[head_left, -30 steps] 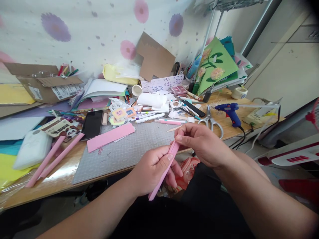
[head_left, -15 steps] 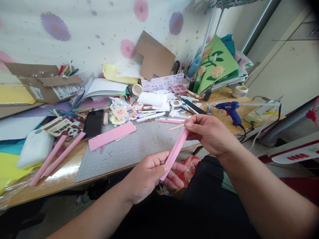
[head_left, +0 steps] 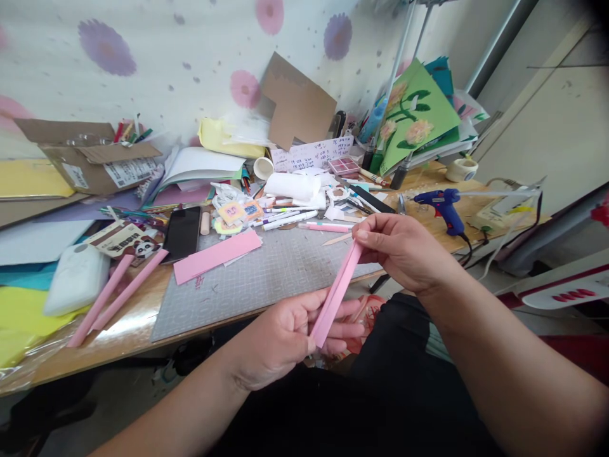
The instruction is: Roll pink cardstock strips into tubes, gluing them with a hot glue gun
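A long pink folded paper strip (head_left: 335, 298) slants in the air in front of the desk's near edge, with a lengthwise crease or gap along it. My right hand (head_left: 399, 251) pinches its upper end between thumb and fingers. At the lower end, my left hand (head_left: 285, 339) holds the strip, thumb by its edge and the other fingers spread out behind it. A flat pink paper piece (head_left: 217, 256) lies on the grey cutting mat (head_left: 190, 311). Two narrow pink strips (head_left: 128, 289) rest side by side on the desk at the left.
A blue glue gun (head_left: 442, 208) stands at the right with its cord. Behind the mat are a phone (head_left: 182, 232), several pens and a white roll (head_left: 292, 186). A cardboard box (head_left: 95, 158) sits at the back left; a white case (head_left: 76, 279) is near the left strips.
My left thumb has slid down toward the strip's lower end, and the left fingers have spread wider behind it. The right hand keeps its pinch. The view has shifted slightly.
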The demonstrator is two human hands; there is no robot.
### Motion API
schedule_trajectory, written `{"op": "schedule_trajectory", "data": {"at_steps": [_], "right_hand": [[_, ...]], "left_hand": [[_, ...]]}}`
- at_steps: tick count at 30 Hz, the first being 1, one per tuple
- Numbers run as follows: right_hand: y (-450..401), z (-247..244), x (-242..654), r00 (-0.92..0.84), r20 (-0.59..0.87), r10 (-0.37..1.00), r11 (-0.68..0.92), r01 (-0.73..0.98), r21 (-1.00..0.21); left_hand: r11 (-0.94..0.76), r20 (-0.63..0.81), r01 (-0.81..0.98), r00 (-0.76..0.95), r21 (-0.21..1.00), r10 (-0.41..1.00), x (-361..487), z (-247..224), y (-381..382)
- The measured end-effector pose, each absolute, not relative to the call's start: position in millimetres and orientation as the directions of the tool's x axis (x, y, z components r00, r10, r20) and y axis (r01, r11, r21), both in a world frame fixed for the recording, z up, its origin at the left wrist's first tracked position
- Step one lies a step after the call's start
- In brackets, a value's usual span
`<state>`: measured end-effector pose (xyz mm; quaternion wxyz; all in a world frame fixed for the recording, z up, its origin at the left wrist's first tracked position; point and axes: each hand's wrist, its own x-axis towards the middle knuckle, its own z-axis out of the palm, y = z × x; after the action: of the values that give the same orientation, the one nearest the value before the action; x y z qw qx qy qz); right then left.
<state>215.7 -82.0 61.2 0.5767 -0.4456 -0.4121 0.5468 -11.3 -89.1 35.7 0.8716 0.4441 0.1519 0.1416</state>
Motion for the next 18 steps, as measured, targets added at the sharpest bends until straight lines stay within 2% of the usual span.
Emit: {"op": "schedule_trajectory", "data": {"at_steps": [5, 7, 11, 18], "right_hand": [[-83.6, 62.6, 215.1, 0.025, 0.131, 0.991, 0.133, -0.274, -0.953], [-84.1, 60.6, 211.6, -0.016, 0.18, 0.984, 0.169, -0.265, -0.949], [-85.0, 55.0, 204.7, -0.051, 0.226, 0.973, 0.21, -0.217, -0.953], [-87.7, 54.0, 204.6, -0.086, 0.205, 0.975, 0.184, -0.198, -0.963]], "left_hand": [[0.579, -0.05, -0.088, 0.975, 0.81, 0.218, -20.2, 31.7, -75.1], [0.566, -0.105, -0.071, 0.957, 0.821, 0.271, -17.7, 31.5, -71.8], [0.531, -0.23, -0.073, 0.846, 0.844, 0.481, -6.1, 22.9, -73.9], [0.493, -0.239, -0.093, 0.787, 0.865, 0.568, -2.7, 12.5, -78.7]]}}
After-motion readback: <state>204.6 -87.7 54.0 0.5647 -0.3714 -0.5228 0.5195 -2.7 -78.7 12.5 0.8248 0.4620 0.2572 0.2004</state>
